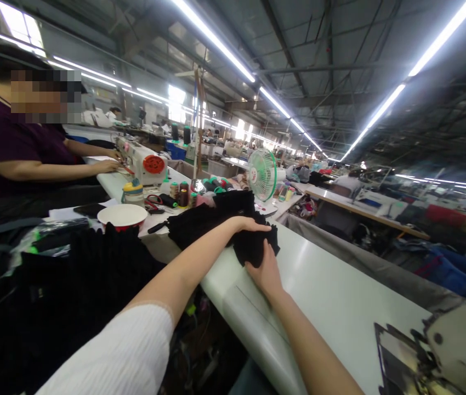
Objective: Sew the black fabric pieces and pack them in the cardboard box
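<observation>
A bundle of black cloth pieces [253, 249] is between my two hands at the edge of the pale worktable [319, 274]. My left hand [248, 224] reaches over the top of the bundle, and its thumb lies along the cloth; the other fingers are mostly hidden. From the near side, my right hand [266, 270] grips the same bundle, fingers up against its face and thumb at its lower edge. Just behind, more black cloth [195, 222] is piled on the table and touches the bundle.
Beyond the pile stand a green-rimmed fan [262, 175], thread spools [183, 195] and a white bowl [121, 215]. A co-worker [19, 142] sits at a sewing machine [142, 162] on the left. Another machine [459, 345] is at lower right. Dark cloth [80, 296] hangs at left.
</observation>
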`<state>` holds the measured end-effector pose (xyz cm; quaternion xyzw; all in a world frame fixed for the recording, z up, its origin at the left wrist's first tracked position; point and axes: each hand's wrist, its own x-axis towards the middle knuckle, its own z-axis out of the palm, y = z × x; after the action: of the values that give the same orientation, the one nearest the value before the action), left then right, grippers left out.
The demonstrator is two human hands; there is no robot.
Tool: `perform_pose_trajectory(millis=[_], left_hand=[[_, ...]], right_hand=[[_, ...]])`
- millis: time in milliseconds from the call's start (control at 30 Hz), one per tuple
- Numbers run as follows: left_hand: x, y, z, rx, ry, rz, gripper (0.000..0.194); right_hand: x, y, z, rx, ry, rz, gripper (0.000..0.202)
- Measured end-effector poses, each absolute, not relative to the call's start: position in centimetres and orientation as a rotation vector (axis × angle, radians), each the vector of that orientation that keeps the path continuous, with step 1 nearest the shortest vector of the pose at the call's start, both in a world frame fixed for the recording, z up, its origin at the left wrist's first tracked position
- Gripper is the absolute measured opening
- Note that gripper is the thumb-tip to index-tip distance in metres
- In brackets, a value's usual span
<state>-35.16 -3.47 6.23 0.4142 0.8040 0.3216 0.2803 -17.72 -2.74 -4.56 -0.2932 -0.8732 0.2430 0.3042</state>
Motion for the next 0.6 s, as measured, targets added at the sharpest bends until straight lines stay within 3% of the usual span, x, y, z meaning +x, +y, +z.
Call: perform_pose_trajectory(millis=[233, 400, 500, 600], left_hand=[[-29.5, -3.7, 4.8, 1.205, 2.156, 0.880, 0.065], [-26.7, -5.2, 3.7, 1.243, 1.990, 1.006, 0.028], [-24.7, -6.0, 3.8, 1.266, 1.974, 1.069, 0.018], [-21.6, -6.1, 4.3, 1.366, 1.943, 1.120, 0.028]], right_hand=[[-13.5, -2.9, -3.4, -0.798, -2.333, 0.730, 0.089], [-9.1, -3.1, -2.7, -0.822, -2.251, 0.925, 0.099], [-6.8, -3.0, -2.5, -0.930, -2.086, 1.052, 0.083], [-4.7, -2.9, -2.1, -1.082, -1.866, 1.127, 0.070]])
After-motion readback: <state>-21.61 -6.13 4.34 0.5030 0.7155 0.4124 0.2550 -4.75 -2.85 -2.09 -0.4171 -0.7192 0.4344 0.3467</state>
